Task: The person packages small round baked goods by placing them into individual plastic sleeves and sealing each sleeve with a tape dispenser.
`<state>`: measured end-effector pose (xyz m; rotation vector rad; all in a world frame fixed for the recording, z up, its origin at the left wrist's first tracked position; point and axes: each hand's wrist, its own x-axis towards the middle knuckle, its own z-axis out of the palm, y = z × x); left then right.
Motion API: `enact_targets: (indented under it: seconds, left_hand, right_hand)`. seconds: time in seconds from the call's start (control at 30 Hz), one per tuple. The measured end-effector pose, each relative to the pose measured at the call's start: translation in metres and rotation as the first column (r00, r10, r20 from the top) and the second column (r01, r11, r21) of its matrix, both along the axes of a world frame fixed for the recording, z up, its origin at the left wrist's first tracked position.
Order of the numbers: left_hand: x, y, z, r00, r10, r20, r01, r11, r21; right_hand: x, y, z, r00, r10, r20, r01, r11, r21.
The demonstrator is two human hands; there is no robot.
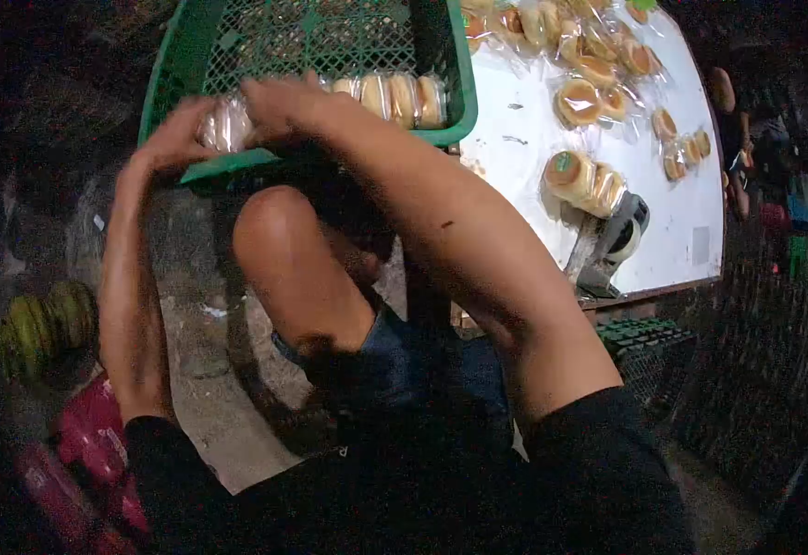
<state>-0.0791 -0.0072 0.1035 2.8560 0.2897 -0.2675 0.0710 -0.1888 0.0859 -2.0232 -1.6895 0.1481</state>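
Note:
Inside the near end of a green plastic crate (464, 92), a clear-wrapped pack of round buns (228, 126) sits between my two hands. My left hand (178, 139) grips its left side, with the thumb toward me. My right hand (283, 104) is closed around its right side; motion blur softens the fingers. Just right of that hand, a row of similar wrapped buns (404, 100) lies along the crate's near wall. My right forearm hides part of the near rim.
On a white table (644, 231) to the right lie many loose wrapped buns (579, 100). A stacked bun pack (584, 180) rests beside a tape dispenser (612, 245). Below the table stands a dark crate (649, 347). Magenta sacks (98, 435) lie at lower left. Another person (737, 139) is at far right.

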Motion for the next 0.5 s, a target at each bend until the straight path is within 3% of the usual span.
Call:
enact_targets:
  seconds: [0.03, 0.07, 0.13, 0.17, 0.23, 0.3, 0.37, 0.4, 0.5]
  left_hand:
    - [0.005, -0.004, -0.01, 0.996, -0.01, -0.088, 0.001, 0.995, -0.095]
    - [0.012, 0.003, -0.011, 0.999, -0.027, 0.027, 0.027, 0.999, -0.019]
    - [0.039, -0.02, 0.021, 0.968, -0.076, 0.239, 0.048, 0.992, 0.118]
    - [0.061, -0.047, 0.049, 0.927, -0.099, 0.362, 0.084, 0.995, 0.056]
    - [0.111, -0.113, 0.087, 0.821, -0.14, 0.554, 0.172, 0.985, -0.005]
    - [0.154, -0.173, 0.099, 0.754, -0.125, 0.645, 0.257, 0.96, -0.114]
    - [0.195, -0.227, 0.073, 0.66, -0.006, 0.751, 0.308, 0.914, -0.264]
    - [0.204, -0.249, 0.079, 0.744, 0.046, 0.667, 0.28, 0.885, -0.372]
    - [0.214, -0.285, 0.063, 0.752, 0.212, 0.624, 0.213, 0.817, -0.536]
  right_hand:
    - [0.01, -0.001, -0.003, 1.0, 0.008, -0.024, -0.008, 1.0, -0.003]
    - [0.02, -0.003, -0.005, 0.999, 0.015, -0.047, -0.015, 1.0, -0.006]
    - [0.062, -0.056, 0.045, 0.998, 0.028, 0.048, -0.039, 0.97, 0.24]
    - [0.093, -0.077, 0.05, 0.999, -0.025, -0.039, 0.037, 0.944, 0.329]
    - [0.162, -0.124, 0.056, 0.951, -0.123, -0.285, 0.186, 0.96, 0.207]
    - [0.225, -0.172, 0.032, 0.878, -0.469, -0.097, 0.476, 0.876, 0.069]
    - [0.266, -0.187, 0.024, 0.799, -0.601, -0.018, 0.601, 0.799, 0.0]
    - [0.291, -0.19, 0.013, 0.763, -0.646, -0.004, 0.643, 0.76, -0.1]
    - [0.329, -0.173, -0.022, 0.718, -0.696, -0.001, 0.695, 0.718, -0.028]
